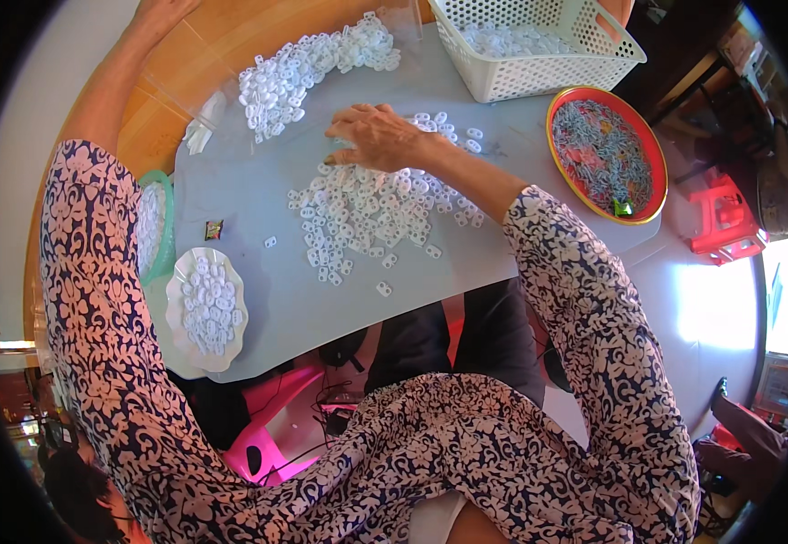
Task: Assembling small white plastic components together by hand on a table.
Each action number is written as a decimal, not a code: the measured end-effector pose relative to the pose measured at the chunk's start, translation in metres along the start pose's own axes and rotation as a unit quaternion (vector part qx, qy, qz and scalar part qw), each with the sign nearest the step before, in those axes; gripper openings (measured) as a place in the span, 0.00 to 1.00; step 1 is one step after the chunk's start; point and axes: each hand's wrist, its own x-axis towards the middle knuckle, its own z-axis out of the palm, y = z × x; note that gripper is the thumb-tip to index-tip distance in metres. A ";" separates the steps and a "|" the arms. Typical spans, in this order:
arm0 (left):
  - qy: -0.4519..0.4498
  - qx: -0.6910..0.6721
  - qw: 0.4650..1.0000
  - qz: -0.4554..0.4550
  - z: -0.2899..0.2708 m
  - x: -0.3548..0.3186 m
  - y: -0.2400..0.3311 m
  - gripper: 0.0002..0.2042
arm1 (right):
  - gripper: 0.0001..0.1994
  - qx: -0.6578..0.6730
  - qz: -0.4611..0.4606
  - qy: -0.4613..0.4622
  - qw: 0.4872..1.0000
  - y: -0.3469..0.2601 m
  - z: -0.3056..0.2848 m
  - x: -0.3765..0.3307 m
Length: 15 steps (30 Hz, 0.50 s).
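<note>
Here, the right hand [378, 136] is held palm down at the far edge of a loose pile of white plastic pieces [367, 213], its thumb and fingers spread apart. The left hand [165, 11] is cut off by the upper border, so its state cannot be told. The pile is carried by a grey bench [276, 299]. Beyond it, another white heap [321, 68] is seen; to the left, a filled scalloped dish [175, 304] is placed; to the right, a red tray [655, 172] is filled with small grey parts.
</note>
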 end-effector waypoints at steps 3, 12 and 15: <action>-0.013 0.017 1.000 0.004 -0.003 0.000 -0.004 0.09 | 0.27 0.004 -0.008 -0.016 1.000 -0.002 -0.003 -0.006; -0.018 -0.026 0.999 -0.016 -0.006 -0.011 -0.001 0.08 | 0.26 0.026 -0.006 -0.068 0.997 -0.028 -0.027 -0.052; -0.004 -0.022 1.000 -0.006 -0.010 -0.013 0.004 0.08 | 0.21 0.055 0.001 0.045 0.997 -0.027 -0.044 -0.063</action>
